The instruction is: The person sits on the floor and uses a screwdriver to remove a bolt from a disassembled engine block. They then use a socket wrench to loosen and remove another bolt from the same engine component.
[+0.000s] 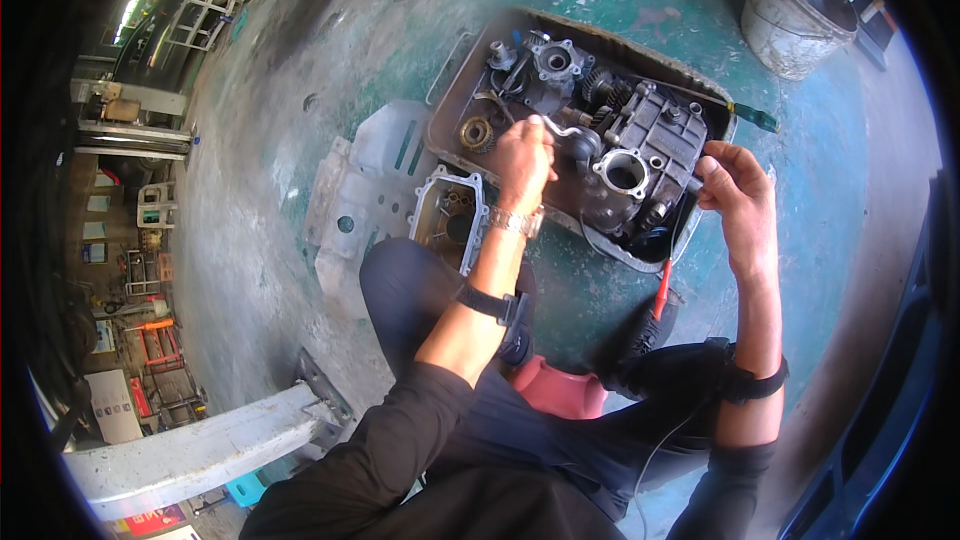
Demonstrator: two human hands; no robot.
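A grey metal gearbox housing [655, 135] with a round flanged opening lies in a brown metal tray [462, 70]. My left hand [525, 162] is closed over the tray's near left part, around the end of a curved silver lever [562, 130]. That lever runs to a dark rounded part [580, 146] beside the housing. At the tray's right side, my right hand [738, 190] pinches thumb and fingers together by the housing's edge; what they grip is mostly hidden. A brass-coloured ring gear [476, 133] sits left of my left hand. Further back lie toothed gears [600, 87] and a smaller flanged casting [557, 62].
An open metal cover [440, 202] and a flat grey plate [365, 190] lie left of the tray. A green-handled tool [755, 118] and a red-handled one [662, 290] rest at its rim. A dirty bucket [790, 25] stands back right; a pink stool [560, 387] is beneath me.
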